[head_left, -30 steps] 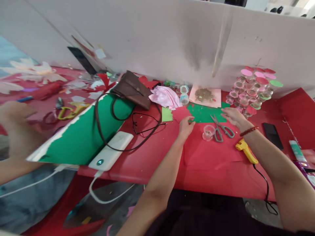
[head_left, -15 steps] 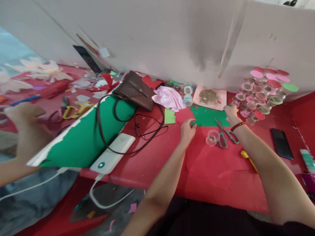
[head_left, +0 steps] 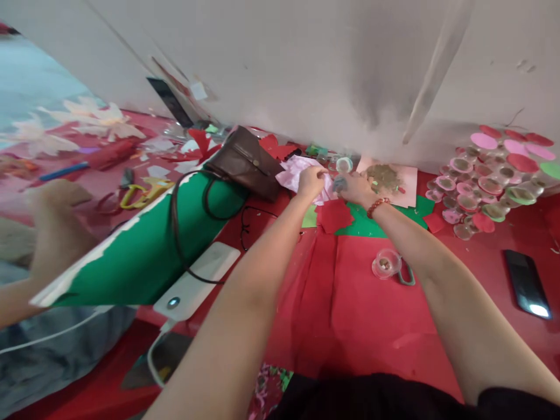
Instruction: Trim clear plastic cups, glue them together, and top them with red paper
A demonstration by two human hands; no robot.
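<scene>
My left hand (head_left: 311, 183) reaches over the crumpled pink cloth (head_left: 294, 169), its fingers curled together; whatever they may hold is hidden. Close beside it, my right hand (head_left: 357, 190), with a red bead bracelet at the wrist, closes round a small plastic cup (head_left: 339, 184) that is partly covered and blurred. Just behind stands another small cup with a pale rim (head_left: 344, 164). Under the right hand lie green paper (head_left: 365, 223) and a torn piece of red paper (head_left: 335, 216). Nearer me is a clear cup with small bits inside (head_left: 385, 264), beside a grey scissors handle (head_left: 406, 274).
A stack of plastic cups with coloured discs (head_left: 490, 181) stands at right, near a black phone (head_left: 527, 284). At left are a brown bag (head_left: 245, 163), a green roll (head_left: 144, 256) and a white power bank (head_left: 196, 283). Another person's arm (head_left: 61, 221) rests at far left.
My right hand has moved left from the green paper's far edge to the small cups. My left hand has moved up and left onto the pink cloth. The view has shifted slightly.
</scene>
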